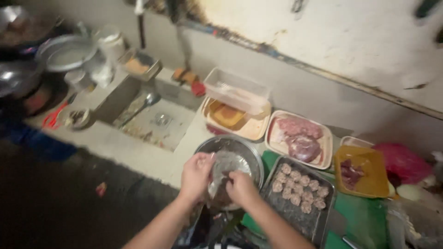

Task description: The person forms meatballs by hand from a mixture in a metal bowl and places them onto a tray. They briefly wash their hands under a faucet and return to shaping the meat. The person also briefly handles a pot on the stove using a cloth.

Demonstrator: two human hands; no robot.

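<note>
My left hand (196, 176): it hangs over the near rim of the round metal bowl (249, 150), fingers curled closed around a small lump of minced meat that I can barely make out.
My right hand (241, 186): it sits just beside the left one, fingers bent inward and pressing on the same lump; between the two hands there is also a thin clear film, perhaps plastic, though blur keeps me from being sure.
Meat in hand: it is over the bowl, at its near edge, between my two palms.
Done, as I judge it: about a dozen shaped meatballs (300, 186) lie in rows at the far end of the dark rectangular baking tray (295, 216) to my right.
Left, as I judge it: the near half of that tray is bare, and the bowl appears to hold more mince, so I reckon I am roughly midway.
Raw stock: a pale shallow tray (323, 138) carries two pink slabs of meat; a yellow tub (369, 184) beside it holds a few dark red pieces.
Packages: a clear plastic box (235, 90) rests tilted on a cream container (249, 131) with an orange block inside; a red plastic bag (406, 161) lies at the far right.
Labels and signs: I see none I can make out.
Table: a grey sink (157, 122) is sunk into it on my left.
</note>
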